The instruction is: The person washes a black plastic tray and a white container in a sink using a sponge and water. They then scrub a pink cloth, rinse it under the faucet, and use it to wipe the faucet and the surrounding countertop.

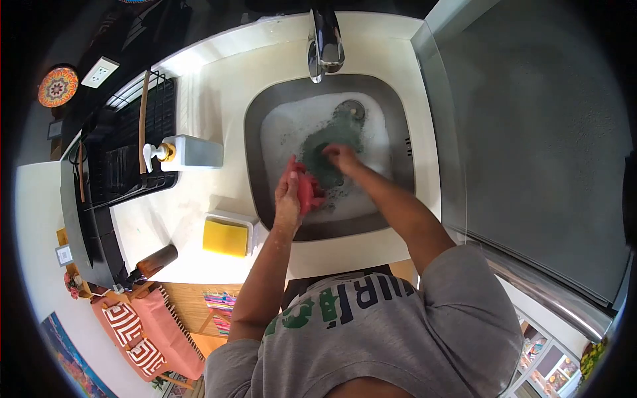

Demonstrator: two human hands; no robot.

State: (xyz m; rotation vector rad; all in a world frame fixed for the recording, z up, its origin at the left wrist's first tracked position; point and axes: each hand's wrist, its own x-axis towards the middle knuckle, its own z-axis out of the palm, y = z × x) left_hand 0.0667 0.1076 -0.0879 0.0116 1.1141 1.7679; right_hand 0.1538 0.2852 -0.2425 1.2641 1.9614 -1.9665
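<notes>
My left hand [287, 198] is wrapped round a red item [307, 191] with stubby projections, above the left side of the sink; its exact kind I cannot make out. Just to the right, my right hand [342, 158] is over the soapy water [371, 176], fingers bent down towards a greenish patch without foam. Motion blur hides whether those fingers hold anything. The grey sink [253, 126] contains the foamy water, and its round drain fitting [352, 110] shows near the back.
A chrome faucet [326, 43] overhangs the sink's back edge. Left on the counter are a soap dispenser [198, 152], a yellow sponge [225, 238] in a white holder, a brown bottle [156, 263] and a black dish rack [123, 149]. A glass panel [446, 132] borders the right side.
</notes>
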